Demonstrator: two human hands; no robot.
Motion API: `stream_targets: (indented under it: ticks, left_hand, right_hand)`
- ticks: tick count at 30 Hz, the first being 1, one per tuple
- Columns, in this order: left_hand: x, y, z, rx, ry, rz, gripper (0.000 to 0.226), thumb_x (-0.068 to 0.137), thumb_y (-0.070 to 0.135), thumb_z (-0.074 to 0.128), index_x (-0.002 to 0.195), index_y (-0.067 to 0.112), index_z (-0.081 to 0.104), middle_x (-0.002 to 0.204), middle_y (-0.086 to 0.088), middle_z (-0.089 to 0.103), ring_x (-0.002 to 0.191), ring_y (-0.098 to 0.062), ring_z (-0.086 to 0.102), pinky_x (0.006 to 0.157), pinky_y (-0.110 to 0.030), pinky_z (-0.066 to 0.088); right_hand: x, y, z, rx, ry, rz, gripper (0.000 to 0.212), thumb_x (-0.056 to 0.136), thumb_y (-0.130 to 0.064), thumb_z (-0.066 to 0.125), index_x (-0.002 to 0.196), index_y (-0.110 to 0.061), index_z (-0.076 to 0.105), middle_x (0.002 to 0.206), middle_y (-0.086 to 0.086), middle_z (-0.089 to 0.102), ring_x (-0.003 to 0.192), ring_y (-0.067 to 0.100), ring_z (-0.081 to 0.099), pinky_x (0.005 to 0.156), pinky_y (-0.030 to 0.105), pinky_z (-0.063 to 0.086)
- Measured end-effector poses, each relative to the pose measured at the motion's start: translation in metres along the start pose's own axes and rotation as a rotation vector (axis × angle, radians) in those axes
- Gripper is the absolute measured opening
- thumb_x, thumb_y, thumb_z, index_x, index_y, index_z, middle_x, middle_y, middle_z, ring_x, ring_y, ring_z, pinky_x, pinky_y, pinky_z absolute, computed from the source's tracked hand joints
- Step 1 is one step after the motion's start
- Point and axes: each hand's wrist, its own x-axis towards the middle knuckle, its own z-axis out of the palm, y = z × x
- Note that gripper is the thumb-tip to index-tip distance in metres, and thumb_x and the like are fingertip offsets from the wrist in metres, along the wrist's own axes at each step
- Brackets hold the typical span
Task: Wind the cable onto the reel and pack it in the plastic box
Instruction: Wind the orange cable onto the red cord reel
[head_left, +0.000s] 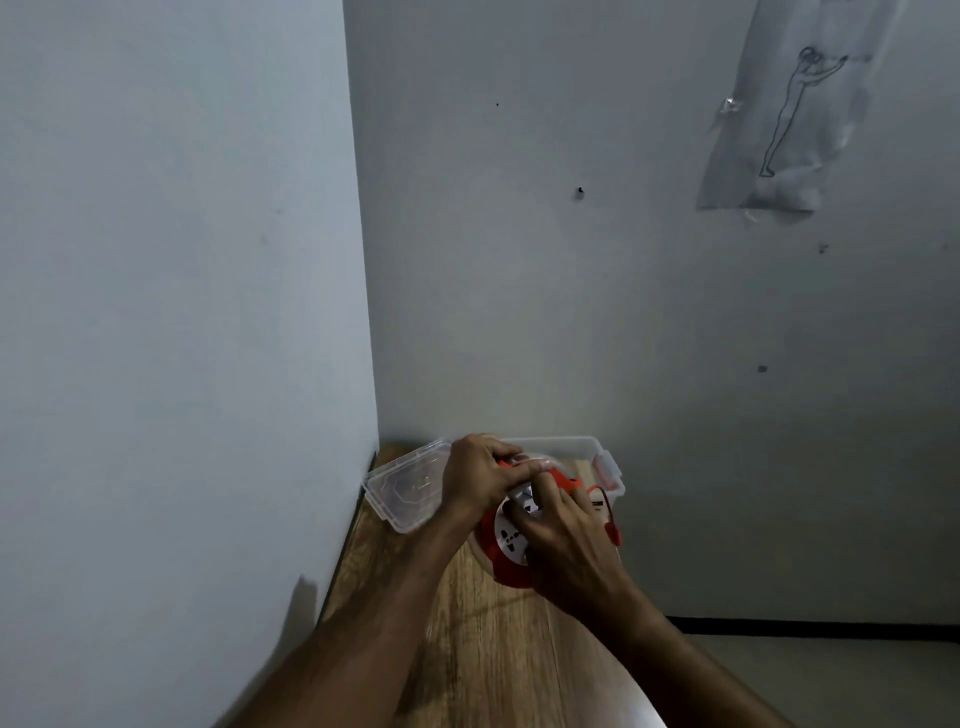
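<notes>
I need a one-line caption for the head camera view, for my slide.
Both hands, left hand and right hand, hold an orange cable reel over a wooden table, beside the open plastic box and its lid.

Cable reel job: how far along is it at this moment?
Done: the box lid is off, lying left of the open plastic box. In hand: both the left hand and right hand hold the orange reel above the table; a cable loop hangs loose. Left: finish winding, box it, close the lid.
</notes>
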Motion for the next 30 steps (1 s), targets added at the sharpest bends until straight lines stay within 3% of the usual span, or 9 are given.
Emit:
stream_targets:
  ticks: [3,7,13,16,20,23,26,28,30]
  left_hand:
    - [0.003,-0.001,-0.002,0.046,0.012,0.032,0.046,0.073,0.050,0.085,0.102,0.014,0.081,0.092,0.001,0.077,0.080,-0.008,0.067,0.069,-0.024,0.056]
    - [0.005,-0.001,-0.005,0.065,0.002,0.037,0.054,0.069,0.061,0.082,0.101,0.017,0.081,0.094,0.003,0.077,0.081,-0.007,0.068,0.072,-0.029,0.060]
    - [0.005,0.000,-0.005,0.017,0.056,-0.012,0.052,0.069,0.061,0.083,0.097,0.018,0.082,0.091,0.005,0.078,0.071,0.002,0.064,0.063,-0.017,0.053]
    - [0.005,0.003,-0.005,0.001,0.080,-0.021,0.048,0.068,0.061,0.083,0.091,0.019,0.083,0.079,0.009,0.075,0.066,0.007,0.063,0.061,-0.023,0.057]
    - [0.005,0.002,-0.002,-0.006,0.089,-0.042,0.049,0.066,0.062,0.083,0.088,0.019,0.082,0.073,0.012,0.070,0.065,0.002,0.064,0.057,-0.020,0.052]
    - [0.004,-0.006,0.000,-0.040,0.078,-0.080,0.051,0.066,0.061,0.084,0.093,0.018,0.082,0.083,0.008,0.076,0.072,-0.001,0.068,0.064,-0.023,0.057]
    - [0.004,-0.011,-0.002,-0.089,0.072,-0.098,0.049,0.066,0.056,0.087,0.094,0.016,0.082,0.086,0.006,0.078,0.075,-0.001,0.070,0.069,-0.028,0.061]
    - [0.004,-0.011,-0.003,-0.064,0.053,-0.068,0.053,0.066,0.060,0.085,0.096,0.017,0.083,0.087,0.006,0.078,0.076,-0.001,0.069,0.069,-0.028,0.061]
    - [0.005,-0.011,-0.005,-0.054,0.027,-0.055,0.055,0.066,0.062,0.084,0.097,0.017,0.082,0.089,0.005,0.078,0.078,-0.002,0.070,0.071,-0.030,0.061]
  right_hand:
    - [0.005,0.003,0.002,0.085,0.079,0.027,0.057,0.068,-0.033,0.086,0.121,-0.020,0.067,0.128,0.015,0.058,0.114,0.033,0.061,0.087,0.043,0.058]
    - [0.006,-0.002,0.004,0.202,0.098,0.173,0.062,0.065,-0.034,0.090,0.122,-0.024,0.067,0.127,0.012,0.059,0.111,0.030,0.063,0.082,0.040,0.060]
    - [0.009,-0.021,0.006,0.477,0.164,0.584,0.065,0.065,-0.040,0.091,0.125,-0.027,0.068,0.121,-0.001,0.064,0.100,0.017,0.067,0.081,0.029,0.060]
    - [0.013,-0.034,0.001,0.633,0.301,0.751,0.060,0.066,-0.042,0.090,0.121,-0.028,0.070,0.110,-0.007,0.070,0.091,0.008,0.067,0.075,0.017,0.054]
    - [0.019,-0.047,-0.004,0.715,0.407,0.909,0.052,0.067,-0.038,0.091,0.114,-0.025,0.072,0.102,-0.004,0.075,0.082,0.004,0.066,0.065,0.007,0.045]
    - [0.016,-0.046,-0.003,0.577,0.299,0.800,0.055,0.078,-0.047,0.081,0.124,-0.020,0.066,0.107,-0.001,0.075,0.085,0.010,0.071,0.071,0.017,0.056]
    - [0.008,-0.035,-0.005,0.187,0.296,0.346,0.042,0.090,-0.042,0.068,0.119,-0.011,0.065,0.097,0.006,0.074,0.075,0.019,0.072,0.067,0.030,0.058]
    - [0.003,-0.027,-0.012,-0.012,0.254,0.068,0.046,0.083,-0.042,0.073,0.118,-0.014,0.065,0.100,0.008,0.071,0.080,0.022,0.070,0.068,0.036,0.057]
    - [-0.001,-0.017,-0.013,-0.086,0.164,-0.077,0.061,0.068,-0.037,0.087,0.123,-0.017,0.065,0.114,0.011,0.066,0.096,0.026,0.067,0.077,0.042,0.057]
